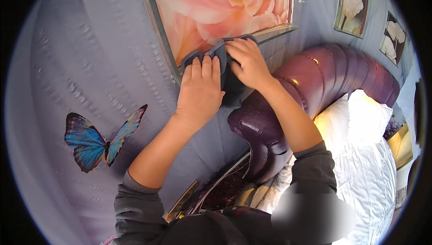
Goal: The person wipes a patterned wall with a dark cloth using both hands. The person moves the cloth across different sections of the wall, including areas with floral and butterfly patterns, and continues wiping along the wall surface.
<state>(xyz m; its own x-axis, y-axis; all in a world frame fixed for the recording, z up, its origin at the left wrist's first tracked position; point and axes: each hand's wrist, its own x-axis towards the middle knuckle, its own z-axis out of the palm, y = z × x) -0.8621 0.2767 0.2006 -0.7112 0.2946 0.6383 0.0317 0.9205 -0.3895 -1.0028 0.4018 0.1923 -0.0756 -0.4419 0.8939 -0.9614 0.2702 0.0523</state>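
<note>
A large framed picture of a pink flower (216, 5) is on the wall at the top. A dark grey cloth (233, 86) lies bunched over its lower edge and hangs down below the frame. Pressed on the left part of the cloth is my left hand (201, 88), its fingers extended together. My right hand (248, 61) has its bent fingers on the cloth's upper right part, beside the lower frame edge. The picture's corner behind the cloth is partly hidden.
A purple padded headboard (324, 73) curves right of my hands, with white pillows (368, 117) and a bed cover (364, 177) below it. Smaller framed flower pictures (352, 7) hang at upper right. The wall bears a blue butterfly (86, 142). A white cable (216, 184) runs near the floor.
</note>
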